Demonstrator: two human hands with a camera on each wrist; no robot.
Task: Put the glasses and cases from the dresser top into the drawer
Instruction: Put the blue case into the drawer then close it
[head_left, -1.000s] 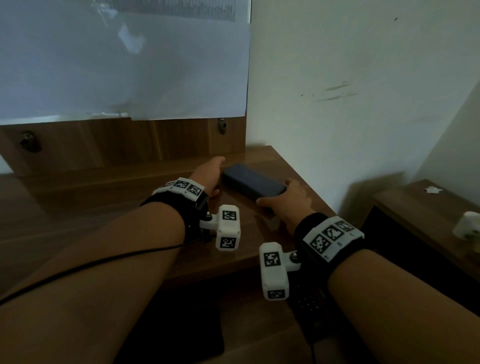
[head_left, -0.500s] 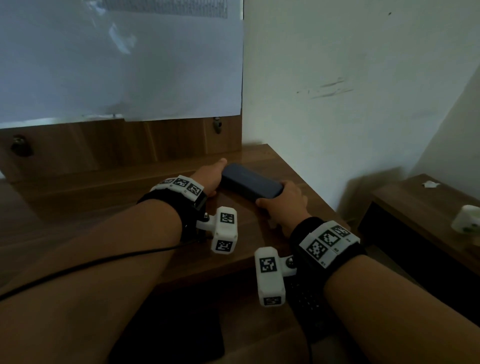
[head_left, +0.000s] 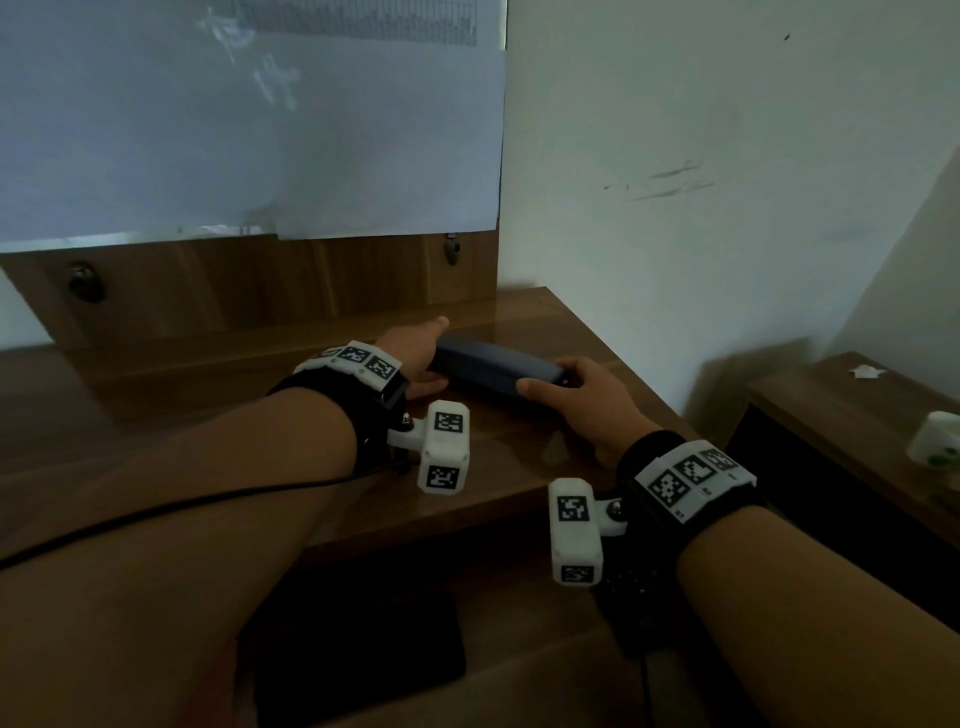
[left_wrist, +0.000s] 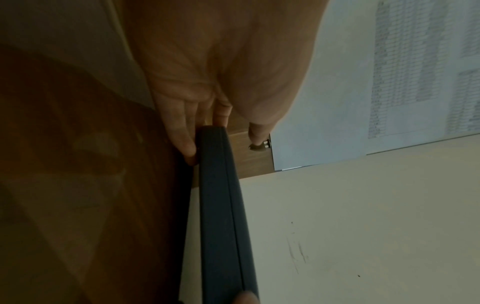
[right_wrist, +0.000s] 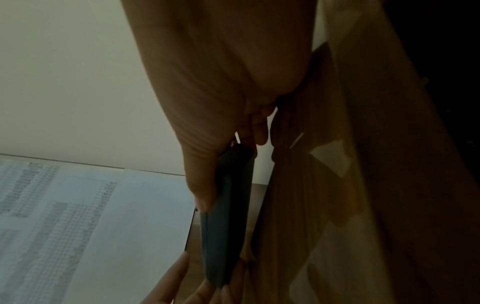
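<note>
over dresser top, case level, left-right.

left hand: fingers curled, gripping | right hand: thumb, fingers pinching

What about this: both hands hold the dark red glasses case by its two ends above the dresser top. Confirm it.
Not quite. The glasses case is dark blue-grey, not dark red; the head view and both wrist views show that. The rest stands: the left hand and right hand hold its two ends above the dresser top.
</note>
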